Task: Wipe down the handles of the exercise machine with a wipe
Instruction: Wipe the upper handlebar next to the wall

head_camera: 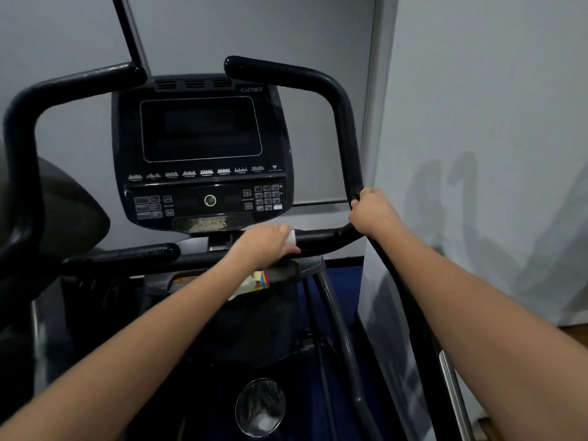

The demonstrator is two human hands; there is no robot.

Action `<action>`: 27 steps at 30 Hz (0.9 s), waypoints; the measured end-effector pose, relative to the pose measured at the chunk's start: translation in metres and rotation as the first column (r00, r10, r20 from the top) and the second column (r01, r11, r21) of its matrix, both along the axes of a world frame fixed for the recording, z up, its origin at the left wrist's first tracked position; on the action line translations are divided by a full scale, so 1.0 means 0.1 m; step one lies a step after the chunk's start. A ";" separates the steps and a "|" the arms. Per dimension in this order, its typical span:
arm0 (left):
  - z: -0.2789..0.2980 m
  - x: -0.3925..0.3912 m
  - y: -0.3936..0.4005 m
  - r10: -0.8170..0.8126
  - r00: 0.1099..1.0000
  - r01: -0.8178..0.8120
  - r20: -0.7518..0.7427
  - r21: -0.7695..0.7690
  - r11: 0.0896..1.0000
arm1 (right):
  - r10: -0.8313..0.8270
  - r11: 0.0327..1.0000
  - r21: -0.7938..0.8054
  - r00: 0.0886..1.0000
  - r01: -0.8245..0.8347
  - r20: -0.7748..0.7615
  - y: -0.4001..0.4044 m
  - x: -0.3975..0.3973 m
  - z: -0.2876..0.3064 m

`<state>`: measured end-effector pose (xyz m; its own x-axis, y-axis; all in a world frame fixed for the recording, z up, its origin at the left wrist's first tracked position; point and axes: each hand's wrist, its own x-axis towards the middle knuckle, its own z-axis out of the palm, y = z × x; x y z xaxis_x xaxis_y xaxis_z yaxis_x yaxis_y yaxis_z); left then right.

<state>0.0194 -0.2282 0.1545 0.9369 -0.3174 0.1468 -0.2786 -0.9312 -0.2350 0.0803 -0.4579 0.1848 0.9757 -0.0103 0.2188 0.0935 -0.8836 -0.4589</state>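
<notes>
The left hand (pixel 265 241) closes around the white wipe (pixel 291 237) on the inner end of the right lower handle (pixel 318 238), so it should squeeze and twist outward toward the bend that the right hand (pixel 370 213) grips.

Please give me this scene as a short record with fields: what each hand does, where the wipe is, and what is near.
left hand: left hand closed over the white wipe, pressing it on the lower right handlebar
right hand: right hand gripping the bend of the right handle loop, no wipe in it
console: console with dark screen, behind the hands
other item: a colourful packet partly hidden under the left forearm
left-side handles: untouched now
</notes>
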 end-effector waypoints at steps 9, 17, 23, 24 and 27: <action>-0.15 -0.05 0.16 -0.052 0.980 -0.003 0.191 0.280 0.960 | 0.030 0.999 -0.030 0.999 -0.031 -0.021 0.03 0.06 -0.04; -0.34 0.33 -0.79 -0.090 0.978 0.044 0.186 0.239 0.970 | -0.006 0.999 -0.052 1.000 0.006 -0.007 0.01 0.10 -0.07; -0.17 0.27 -0.51 -0.107 0.987 0.096 0.122 0.089 0.991 | 0.002 0.997 -0.080 1.000 0.000 0.030 0.00 0.05 -0.04; -0.12 0.23 -0.39 -0.071 0.995 0.070 0.072 0.012 0.997 | 0.011 0.996 -0.088 1.000 -0.009 0.021 -0.01 0.03 -0.02; 0.01 0.08 0.07 0.002 0.997 -0.012 -0.078 -0.123 0.992 | 0.007 0.996 -0.091 1.000 -0.004 0.029 -0.01 0.02 -0.01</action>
<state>0.0270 -0.2214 0.1552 0.9491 -0.2946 0.1116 -0.2847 -0.9538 -0.0962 0.0823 -0.4589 0.1840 0.9689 0.0166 0.2467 0.1108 -0.9210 -0.3735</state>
